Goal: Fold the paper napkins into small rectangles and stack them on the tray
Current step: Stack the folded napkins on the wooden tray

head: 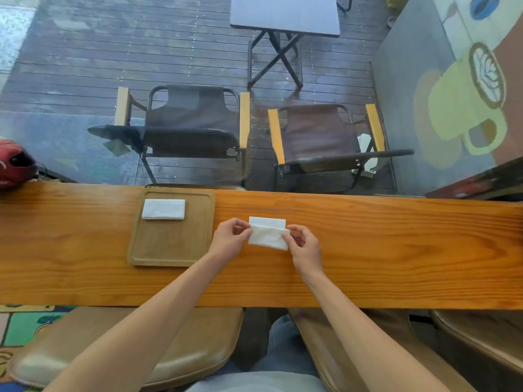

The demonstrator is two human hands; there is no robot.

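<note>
- Two bare hands are working a white paper napkin (267, 235) on a long wooden counter (368, 250), seen from above by a camera on the person's head.
- The left hand (228, 239) is pinching the napkin's left end between thumb and fingers, and the right hand (304, 246) is pinching its right end the same way; both grips are narrow and closed on the paper.
- Between the two pinches, the near flap is lifting and rolling over toward the far edge, where a strip of the lower layer is showing just beyond the fingertips. Holding both ends at once is likely keeping the edges level so the crease comes out straight.
- The napkin looks partly folded already, so this appears to be a later fold that is shrinking it to a small rectangle.
- To the left of the left-hand grip, close beside it, a wooden tray (169, 250) is lying flat on the counter. Its nearness is probably sparing a long reach when each napkin is finished.
- One folded napkin (163, 209) is sitting in the tray's far-left area, well away from the grip. It could be a single napkin or a short stack; I cannot tell. Placing it near a corner is plausibly giving later napkins a spot to line up on.
</note>
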